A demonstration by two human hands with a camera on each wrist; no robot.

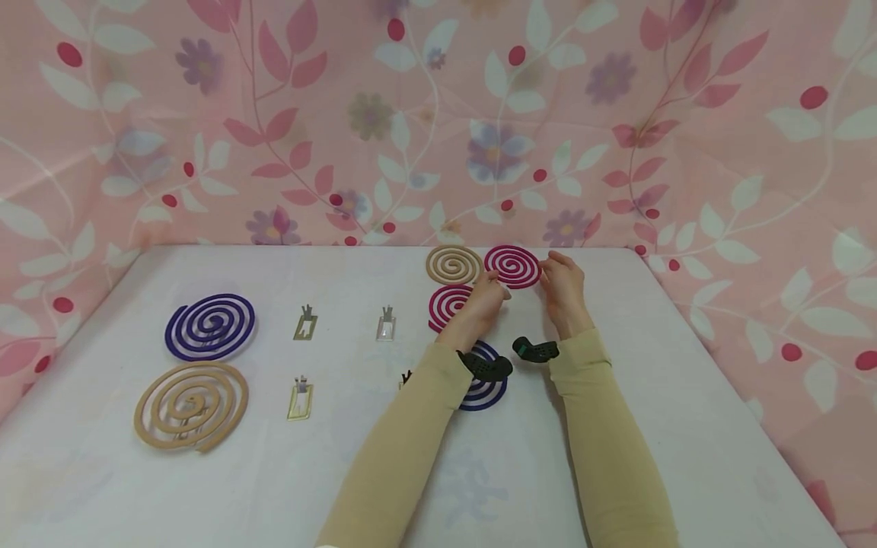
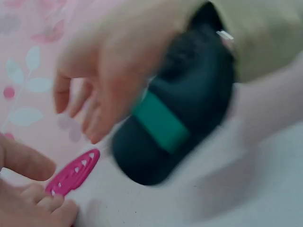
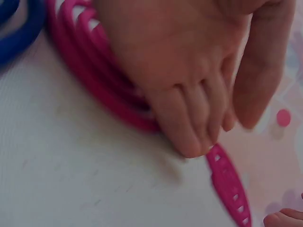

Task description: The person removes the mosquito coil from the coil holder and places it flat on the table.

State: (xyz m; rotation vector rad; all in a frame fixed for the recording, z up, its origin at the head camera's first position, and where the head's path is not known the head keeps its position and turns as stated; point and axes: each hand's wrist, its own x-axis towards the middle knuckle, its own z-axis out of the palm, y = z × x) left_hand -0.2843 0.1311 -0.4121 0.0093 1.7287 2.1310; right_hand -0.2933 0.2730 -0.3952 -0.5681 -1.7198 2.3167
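A pink spiral coil (image 1: 530,268) lies at the back of the white table between both hands; in the left wrist view the pink coil (image 2: 75,171) appears edge-on. My left hand (image 1: 478,306) reaches over a second pink coil (image 1: 439,304), its fingertips at the near left edge of the farther one and its thumb apart. In the right wrist view the left hand (image 3: 175,61) has its fingers bent beside the coil. My right hand (image 1: 565,291) has loosely bent fingers by the coil's right edge; whether they touch it is unclear.
A tan coil (image 1: 435,268) lies left of the farther pink one. Beneath my left wrist is a partly hidden blue coil (image 1: 483,404). At left are another blue coil (image 1: 244,323) and a larger tan coil (image 1: 240,403). Several small metal stands (image 1: 299,403) lie mid-table. Floral cloth (image 1: 411,114) hangs behind.
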